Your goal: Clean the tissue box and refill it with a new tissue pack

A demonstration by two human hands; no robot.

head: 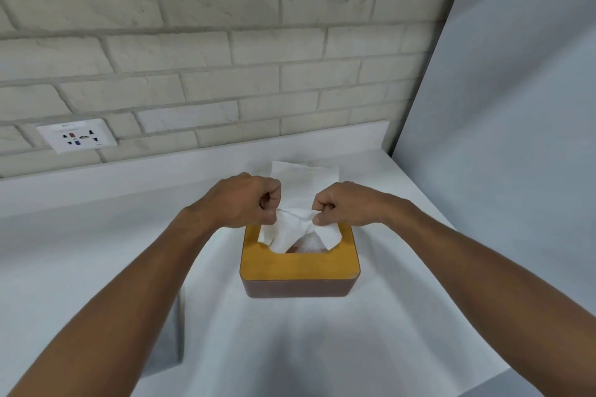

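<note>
The tissue box (296, 289) sits just below the middle of the frame, flat on the white counter (322, 351), brown sides with a yellow lid (300, 266). The opening (308, 247) points straight up and its near edge runs left to right, square to the wall. It looks close to square from here, and the view squashes the depth, so I honestly can't call a long axis on the box. The tissue (295, 230) coming out of the opening is stretched sideways between both hands. The left hand (245, 200) pinches one end and the right hand (346, 205) pinches the other, with fingers curled in and knuckles close together right over the far edge of the lid. My read is this is the "tease the top sheet up through the slot" bit, though it could be clearing out an old one. Either way, I'd lift straight up and evenly on both sides, not outward, since thin paper pulled sideways probably rips at the slot edge. Nothing is holding the box down, so a hard tug could likely drag it along. Just behind the hands a flat white sheet (304, 172) lies on the counter. Further out there's a wall socket (77, 138) at the left, a pale brick wall (225, 42) across the top, and a plain white panel (516, 106) filling the right.
</note>
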